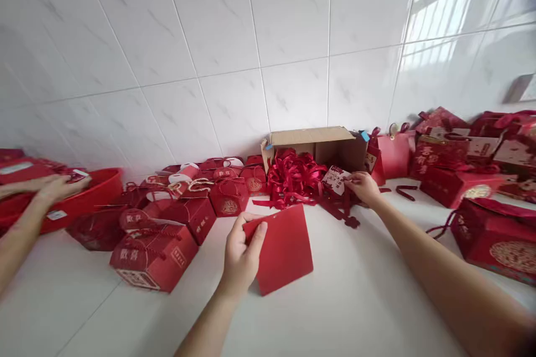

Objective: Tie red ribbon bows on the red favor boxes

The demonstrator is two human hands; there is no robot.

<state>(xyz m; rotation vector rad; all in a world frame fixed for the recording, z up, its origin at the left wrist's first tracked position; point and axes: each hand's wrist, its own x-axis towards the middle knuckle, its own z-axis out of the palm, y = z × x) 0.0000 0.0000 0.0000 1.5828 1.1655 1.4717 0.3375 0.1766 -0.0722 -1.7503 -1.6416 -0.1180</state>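
My left hand (pixel 243 251) is closed on a flat red card (pixel 285 251), thumb on its face and fingers behind it, held above the white surface. Further off to the right, my right hand (pixel 363 187) pinches the edge of a small printed tag (pixel 336 179) in white and red. Dark red strips with a flower-shaped end (pixel 352 222) hang or lie just below that tag. Beside it, a heap of shiny red ribbons (pixel 293 175) spills out of a cardboard box (pixel 312 136) lying against the wall.
Several red gift boxes (pixel 157 256) with cord handles stand at the left. More red boxes (pixel 498 240) and a pink-red bag (pixel 396 153) fill the right. At the far left, another person's hands (pixel 58 187) work over a red basin (pixel 111 181). A tiled wall (pixel 293 89) closes the back.
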